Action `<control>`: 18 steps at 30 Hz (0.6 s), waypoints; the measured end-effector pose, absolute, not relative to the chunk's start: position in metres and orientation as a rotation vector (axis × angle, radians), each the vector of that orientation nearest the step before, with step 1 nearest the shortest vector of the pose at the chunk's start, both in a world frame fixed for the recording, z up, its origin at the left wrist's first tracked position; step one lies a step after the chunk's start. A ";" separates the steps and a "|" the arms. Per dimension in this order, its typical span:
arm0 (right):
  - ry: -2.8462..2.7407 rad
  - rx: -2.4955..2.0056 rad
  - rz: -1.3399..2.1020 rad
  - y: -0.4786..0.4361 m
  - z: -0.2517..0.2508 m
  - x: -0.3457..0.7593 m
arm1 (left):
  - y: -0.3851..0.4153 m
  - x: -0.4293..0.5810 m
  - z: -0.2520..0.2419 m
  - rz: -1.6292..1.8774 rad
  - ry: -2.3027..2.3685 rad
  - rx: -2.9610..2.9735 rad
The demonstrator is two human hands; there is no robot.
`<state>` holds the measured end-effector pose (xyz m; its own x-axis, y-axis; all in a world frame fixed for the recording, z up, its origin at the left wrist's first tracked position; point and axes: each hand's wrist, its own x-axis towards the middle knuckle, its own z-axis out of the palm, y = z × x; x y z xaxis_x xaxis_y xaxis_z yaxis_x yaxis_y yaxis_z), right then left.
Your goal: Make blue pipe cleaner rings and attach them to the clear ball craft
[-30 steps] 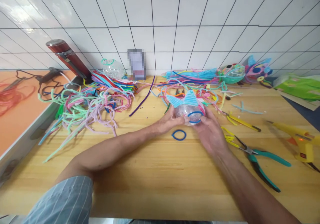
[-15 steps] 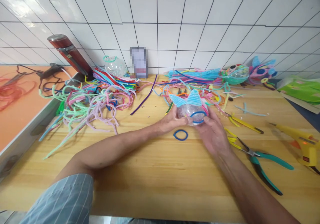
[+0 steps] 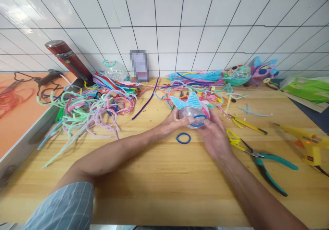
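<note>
Between my two hands is a clear plastic ball (image 3: 187, 112) with two light-blue ribbed ears (image 3: 193, 100) on top and pink trim on its right side. My left hand (image 3: 177, 121) grips its left side, the thumb lying across the front. From the right, my right hand (image 3: 214, 130) closes round it, fingers partly hidden behind. A blue pipe-cleaner ring (image 3: 197, 125) lies against the ball's front, touched by the thumbs. On the table just below, a second blue ring (image 3: 183, 143) rests flat.
Pliers (image 3: 257, 154), a yellow-handled tool (image 3: 253, 126) and a yellow glue gun (image 3: 309, 144) lie at right. Tangled pipe cleaners (image 3: 84, 110) cover the left. At the back stand a red thermos (image 3: 69, 60), another clear ball (image 3: 115, 70), a phone (image 3: 140, 65) and decorated balls (image 3: 238, 75).
The whole view has shifted slightly, so things appear a little further left. Both hands keep their hold on the ball, with the blue ring still against its front.
</note>
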<state>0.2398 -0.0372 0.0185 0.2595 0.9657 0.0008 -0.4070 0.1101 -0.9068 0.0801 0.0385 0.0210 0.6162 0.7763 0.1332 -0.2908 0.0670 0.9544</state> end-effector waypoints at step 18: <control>-0.691 -0.949 1.203 -0.037 0.020 0.239 | 0.041 0.077 0.021 0.846 0.549 1.340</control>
<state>0.2393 -0.0370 0.0205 0.2435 0.9691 -0.0401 -0.4539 0.0773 -0.8877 0.0767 0.0405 0.0206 0.6003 0.7908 0.1199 -0.2121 0.0128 0.9772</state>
